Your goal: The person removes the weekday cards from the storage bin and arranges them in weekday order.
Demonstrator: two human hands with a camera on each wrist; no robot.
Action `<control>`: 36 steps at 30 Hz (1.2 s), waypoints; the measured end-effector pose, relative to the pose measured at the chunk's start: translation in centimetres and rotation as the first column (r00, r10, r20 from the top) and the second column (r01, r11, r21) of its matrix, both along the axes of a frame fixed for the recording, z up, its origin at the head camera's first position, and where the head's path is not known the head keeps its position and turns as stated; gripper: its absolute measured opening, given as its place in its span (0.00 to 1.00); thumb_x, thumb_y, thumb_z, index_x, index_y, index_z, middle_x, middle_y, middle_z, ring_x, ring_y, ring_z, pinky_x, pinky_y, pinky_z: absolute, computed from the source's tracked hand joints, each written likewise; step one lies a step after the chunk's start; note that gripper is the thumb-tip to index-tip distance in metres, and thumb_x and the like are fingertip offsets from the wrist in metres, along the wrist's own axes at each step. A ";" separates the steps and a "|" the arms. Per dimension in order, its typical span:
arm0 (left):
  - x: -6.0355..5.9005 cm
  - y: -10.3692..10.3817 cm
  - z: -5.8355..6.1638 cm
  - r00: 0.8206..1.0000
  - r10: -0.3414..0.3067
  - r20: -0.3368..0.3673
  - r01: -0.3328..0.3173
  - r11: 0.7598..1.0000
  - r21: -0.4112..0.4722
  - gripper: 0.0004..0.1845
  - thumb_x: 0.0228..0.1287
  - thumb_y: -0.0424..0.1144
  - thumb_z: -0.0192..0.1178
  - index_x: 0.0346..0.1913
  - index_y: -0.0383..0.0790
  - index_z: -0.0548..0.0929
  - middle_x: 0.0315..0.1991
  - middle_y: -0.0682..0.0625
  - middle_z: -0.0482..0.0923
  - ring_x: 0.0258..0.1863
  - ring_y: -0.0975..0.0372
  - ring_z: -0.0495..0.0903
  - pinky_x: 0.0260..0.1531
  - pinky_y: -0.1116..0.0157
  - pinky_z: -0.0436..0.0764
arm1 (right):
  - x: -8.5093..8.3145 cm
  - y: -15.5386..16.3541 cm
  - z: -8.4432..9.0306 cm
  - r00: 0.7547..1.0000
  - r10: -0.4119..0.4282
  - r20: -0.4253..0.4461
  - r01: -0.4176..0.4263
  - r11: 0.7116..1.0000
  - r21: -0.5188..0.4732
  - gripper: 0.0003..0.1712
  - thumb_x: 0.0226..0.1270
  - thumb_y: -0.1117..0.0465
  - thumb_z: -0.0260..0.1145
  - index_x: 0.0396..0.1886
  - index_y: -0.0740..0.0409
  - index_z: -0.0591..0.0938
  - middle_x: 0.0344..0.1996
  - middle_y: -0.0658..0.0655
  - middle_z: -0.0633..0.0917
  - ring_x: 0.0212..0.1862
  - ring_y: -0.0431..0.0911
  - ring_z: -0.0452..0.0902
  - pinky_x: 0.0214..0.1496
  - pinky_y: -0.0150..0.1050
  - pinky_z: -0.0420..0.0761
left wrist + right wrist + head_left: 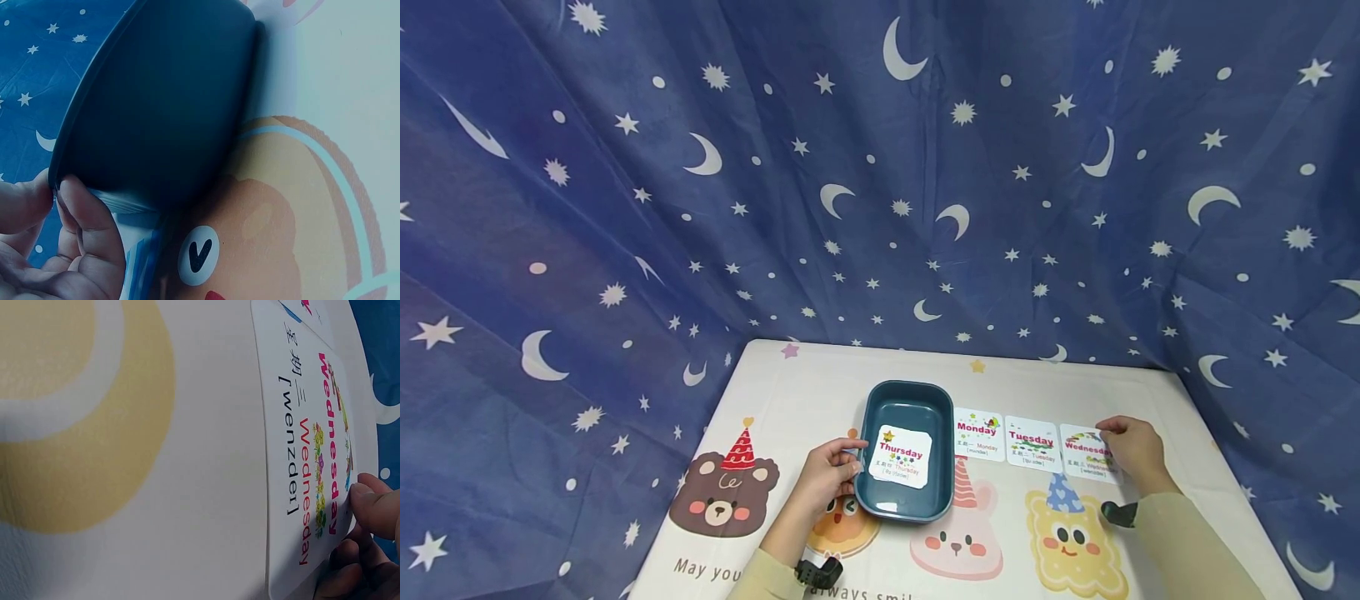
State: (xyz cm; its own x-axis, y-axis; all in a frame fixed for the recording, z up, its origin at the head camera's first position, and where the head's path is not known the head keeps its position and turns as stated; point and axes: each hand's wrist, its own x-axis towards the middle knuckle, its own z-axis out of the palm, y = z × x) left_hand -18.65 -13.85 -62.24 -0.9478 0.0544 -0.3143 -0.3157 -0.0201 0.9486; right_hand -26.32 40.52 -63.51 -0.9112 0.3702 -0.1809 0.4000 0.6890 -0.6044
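Both hands are busy: the left hand (827, 477) pinches the near left rim of the blue tray (880, 500), and the right hand (1133, 451) pinches the Wednesday card (1084, 454), flat on the bench (820, 383). Tuesday card (1032, 444) and Monday card (978, 435) lie between. Inside the tray lies a Thursday card (901, 457).

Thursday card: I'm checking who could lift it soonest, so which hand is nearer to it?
Left. The left hand grips the tray that holds the Thursday card; the right hand touches the Wednesday card.
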 end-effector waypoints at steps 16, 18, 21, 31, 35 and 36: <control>0.0 0.0 -0.1 1.000 0.003 -0.001 -0.003 1.000 0.004 0.21 0.71 0.22 0.62 0.65 0.34 0.85 0.33 0.50 0.76 0.24 0.62 0.75 0.24 0.69 0.83 | 0.1 0.2 -0.2 1.000 -0.014 -0.013 0.014 1.000 -0.018 0.12 0.77 0.66 0.62 0.52 0.63 0.88 0.54 0.70 0.86 0.54 0.62 0.77 0.54 0.59 0.74; 0.0 0.0 -0.1 1.000 0.000 -0.002 0.000 1.000 0.007 0.22 0.71 0.22 0.62 0.66 0.33 0.84 0.33 0.50 0.76 0.24 0.62 0.75 0.24 0.70 0.83 | 0.2 0.3 -0.2 1.000 -0.017 -0.016 0.017 1.000 -0.020 0.12 0.77 0.66 0.62 0.53 0.63 0.87 0.55 0.70 0.85 0.55 0.63 0.77 0.56 0.61 0.74; -0.1 0.0 -0.1 1.000 -0.001 -0.002 0.001 1.000 0.011 0.22 0.71 0.22 0.62 0.66 0.33 0.84 0.33 0.50 0.76 0.24 0.62 0.75 0.24 0.70 0.83 | 0.3 0.2 -0.1 1.000 -0.020 -0.020 0.020 0.999 -0.031 0.13 0.77 0.66 0.61 0.54 0.63 0.87 0.57 0.71 0.84 0.58 0.65 0.76 0.59 0.64 0.74; -0.2 0.0 -0.3 1.000 0.006 -0.001 -0.006 1.000 0.009 0.22 0.69 0.22 0.64 0.64 0.35 0.86 0.33 0.50 0.76 0.22 0.62 0.74 0.23 0.70 0.82 | 0.5 0.3 0.2 0.999 -0.028 -0.027 0.027 0.999 -0.040 0.17 0.77 0.67 0.61 0.61 0.64 0.85 0.61 0.71 0.83 0.61 0.66 0.76 0.63 0.65 0.74; -0.2 0.0 -0.3 1.000 0.008 0.002 -0.008 1.000 0.007 0.22 0.70 0.22 0.63 0.64 0.36 0.86 0.33 0.50 0.76 0.22 0.62 0.74 0.23 0.69 0.82 | 0.7 0.6 0.1 0.999 -0.010 -0.046 0.008 0.999 -0.033 0.18 0.77 0.68 0.61 0.62 0.65 0.84 0.60 0.72 0.84 0.62 0.66 0.76 0.64 0.67 0.73; -0.2 0.1 -0.3 1.000 0.010 0.002 -0.010 1.000 0.004 0.22 0.70 0.22 0.63 0.64 0.36 0.86 0.33 0.50 0.76 0.22 0.62 0.74 0.23 0.69 0.82 | 0.7 0.6 0.1 0.999 -0.006 -0.049 0.004 0.999 -0.034 0.18 0.77 0.68 0.61 0.62 0.65 0.84 0.60 0.72 0.84 0.62 0.66 0.77 0.64 0.66 0.73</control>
State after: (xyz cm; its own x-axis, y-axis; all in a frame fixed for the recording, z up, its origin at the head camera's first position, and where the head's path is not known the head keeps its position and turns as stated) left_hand -18.82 -13.79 -62.53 -0.9477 0.0465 -0.3158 -0.3173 -0.0273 0.9479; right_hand -25.58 41.11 -63.42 -0.9174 0.3693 -0.1486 0.3727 0.6658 -0.6464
